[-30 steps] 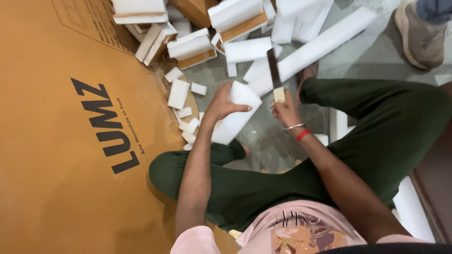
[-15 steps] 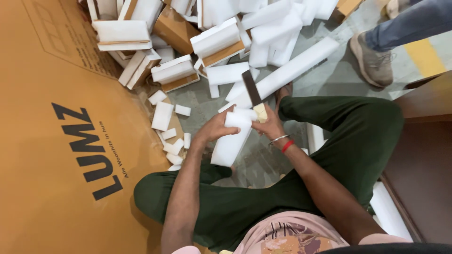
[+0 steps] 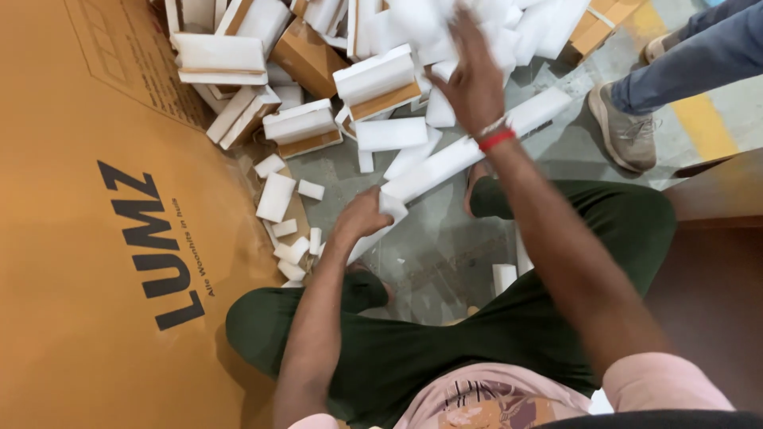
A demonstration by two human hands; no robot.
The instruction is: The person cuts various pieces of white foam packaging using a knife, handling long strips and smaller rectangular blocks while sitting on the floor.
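Since half a second ago the right hand [image 3: 474,79] has left the foam piece and gone up into the heap, while the left hand [image 3: 362,218] stays on it; leftmost lies the large brown cardboard sheet [image 3: 87,238] with dark lettering, small white foam offcuts [image 3: 276,197] scattered along its edge; next, the left hand's fingers are curled around the white foam strip [image 3: 377,226], gripping its upper end; its long axis runs diagonally, upper end pointing up-right, lower end down-left toward the knee of the dark green trousers [image 3: 493,334]; farther right the right hand, blurred, with a red wristband [image 3: 497,140], reaches over the pile of foam blocks [image 3: 381,75]; whether its fingers hold anything cannot be told; a long foam bar [image 3: 477,147] lies beneath it; at far right stands another person's shoe [image 3: 620,131]
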